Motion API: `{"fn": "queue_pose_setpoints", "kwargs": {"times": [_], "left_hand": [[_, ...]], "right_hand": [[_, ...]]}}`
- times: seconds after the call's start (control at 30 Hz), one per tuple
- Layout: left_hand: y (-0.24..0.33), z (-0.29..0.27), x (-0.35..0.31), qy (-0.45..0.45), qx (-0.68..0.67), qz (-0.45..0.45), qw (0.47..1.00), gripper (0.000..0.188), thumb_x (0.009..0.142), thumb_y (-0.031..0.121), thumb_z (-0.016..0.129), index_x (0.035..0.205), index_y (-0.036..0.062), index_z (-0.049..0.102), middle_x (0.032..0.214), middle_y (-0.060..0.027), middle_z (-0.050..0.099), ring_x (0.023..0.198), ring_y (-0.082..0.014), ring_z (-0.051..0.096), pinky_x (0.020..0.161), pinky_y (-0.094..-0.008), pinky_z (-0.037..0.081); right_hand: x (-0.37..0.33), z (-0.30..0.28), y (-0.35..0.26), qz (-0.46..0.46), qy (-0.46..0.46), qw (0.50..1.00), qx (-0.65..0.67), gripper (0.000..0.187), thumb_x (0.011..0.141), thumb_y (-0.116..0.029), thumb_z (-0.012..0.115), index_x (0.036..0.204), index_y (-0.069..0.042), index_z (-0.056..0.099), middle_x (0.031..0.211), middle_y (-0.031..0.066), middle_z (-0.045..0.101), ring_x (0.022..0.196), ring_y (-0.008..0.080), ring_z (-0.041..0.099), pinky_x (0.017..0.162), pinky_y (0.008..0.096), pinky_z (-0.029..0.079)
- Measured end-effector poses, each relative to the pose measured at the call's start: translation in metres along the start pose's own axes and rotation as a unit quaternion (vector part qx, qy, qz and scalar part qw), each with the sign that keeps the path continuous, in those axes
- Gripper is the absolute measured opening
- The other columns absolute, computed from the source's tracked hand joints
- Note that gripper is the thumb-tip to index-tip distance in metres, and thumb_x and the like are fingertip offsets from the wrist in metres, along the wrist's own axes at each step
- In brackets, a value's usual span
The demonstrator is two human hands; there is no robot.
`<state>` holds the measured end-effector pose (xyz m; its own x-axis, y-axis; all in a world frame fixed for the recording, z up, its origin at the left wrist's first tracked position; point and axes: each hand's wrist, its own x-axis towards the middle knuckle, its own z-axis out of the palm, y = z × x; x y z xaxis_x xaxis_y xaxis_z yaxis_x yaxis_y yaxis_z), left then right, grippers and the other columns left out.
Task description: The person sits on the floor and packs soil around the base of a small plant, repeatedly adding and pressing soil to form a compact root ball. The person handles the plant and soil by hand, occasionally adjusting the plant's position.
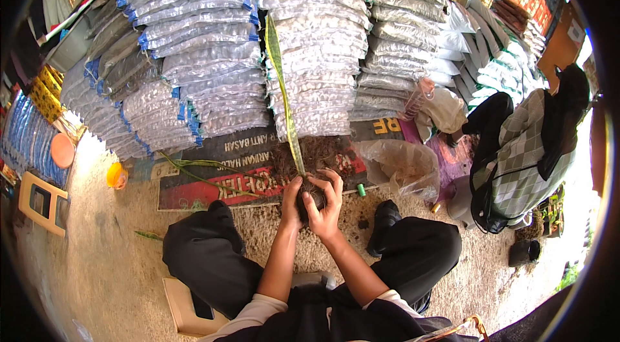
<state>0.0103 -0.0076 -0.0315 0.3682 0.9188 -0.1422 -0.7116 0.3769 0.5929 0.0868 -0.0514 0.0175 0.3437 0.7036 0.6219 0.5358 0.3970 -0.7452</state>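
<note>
Between my two hands is a small dark pot, mostly covered by my fingers. A single long snake plant leaf, green with yellow edges, rises from it, tilted slightly left. My left hand is wrapped round the pot's left side. My right hand closes on its right side, with the thumb and fingers near the top. Just beyond my hands, a heap of dark soil lies on a printed board. More long green leaves lie across that board to the left.
Stacked filled bags form a wall ahead. A clear plastic bag of soil and a green cylinder are to the right. A person in a checkered top sits at far right. Leftward are an orange cup and tan stool.
</note>
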Motion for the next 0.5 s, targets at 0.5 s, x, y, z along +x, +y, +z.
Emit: {"fn": "queue_pose_setpoints", "kwargs": {"times": [0.5], "left_hand": [[0.011,0.014,-0.008,-0.020,-0.073,-0.010,0.997,0.034,0.088,0.035,0.045,0.101,0.0058,0.056,0.097,-0.0081,0.060,0.086,-0.0179,0.058,0.076,-0.0299,0.048]], "right_hand": [[0.001,0.004,-0.012,-0.038,0.079,0.996,0.024,0.029,0.086,-0.023,0.045,0.095,-0.001,0.061,0.120,0.0223,0.040,0.109,0.0345,0.043,0.092,0.0440,0.034]]}}
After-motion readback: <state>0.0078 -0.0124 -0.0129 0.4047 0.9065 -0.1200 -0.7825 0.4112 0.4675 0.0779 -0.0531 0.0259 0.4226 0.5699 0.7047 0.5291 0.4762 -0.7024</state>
